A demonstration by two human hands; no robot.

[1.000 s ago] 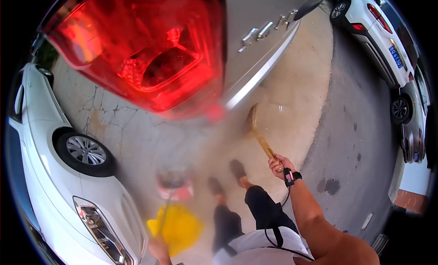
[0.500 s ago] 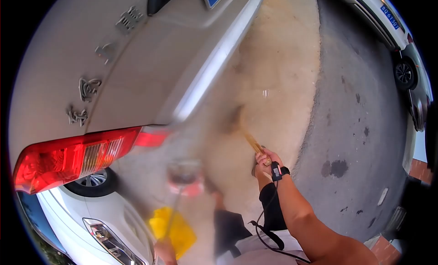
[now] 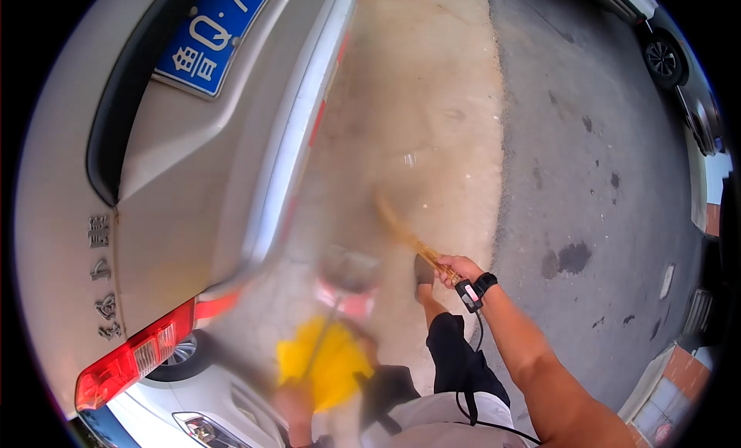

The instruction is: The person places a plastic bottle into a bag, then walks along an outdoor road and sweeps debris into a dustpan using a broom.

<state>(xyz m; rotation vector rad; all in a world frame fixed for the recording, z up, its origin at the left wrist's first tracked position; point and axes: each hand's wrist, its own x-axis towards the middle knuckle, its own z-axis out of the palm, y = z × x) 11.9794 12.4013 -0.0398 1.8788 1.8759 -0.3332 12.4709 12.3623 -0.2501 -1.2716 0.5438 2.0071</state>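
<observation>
My right hand (image 3: 455,270), with a black device strapped at the wrist, is wrapped round the yellowish handle of a short broom (image 3: 413,240). The broom's far end is blurred over the concrete. At the lower left my left hand (image 3: 295,402) is closed round a thin stick (image 3: 318,346), which leads to a blurred red and grey dustpan (image 3: 349,282). A bright yellow bag or cloth (image 3: 324,363) hangs beside my left hand, partly behind the stick. What holds it is too blurred to tell.
The rear of a beige vehicle (image 3: 177,162) with a blue plate fills the left side. Below it stands a white car (image 3: 162,402). Another car (image 3: 691,77) is at the upper right. Asphalt (image 3: 579,201) lies right of the concrete (image 3: 432,85). My foot (image 3: 423,270) is near the broom.
The view has moved along the beige vehicle, bringing its plate into sight. The broom and my right hand sit slightly lower left in the picture; the dustpan and yellow item have shifted right.
</observation>
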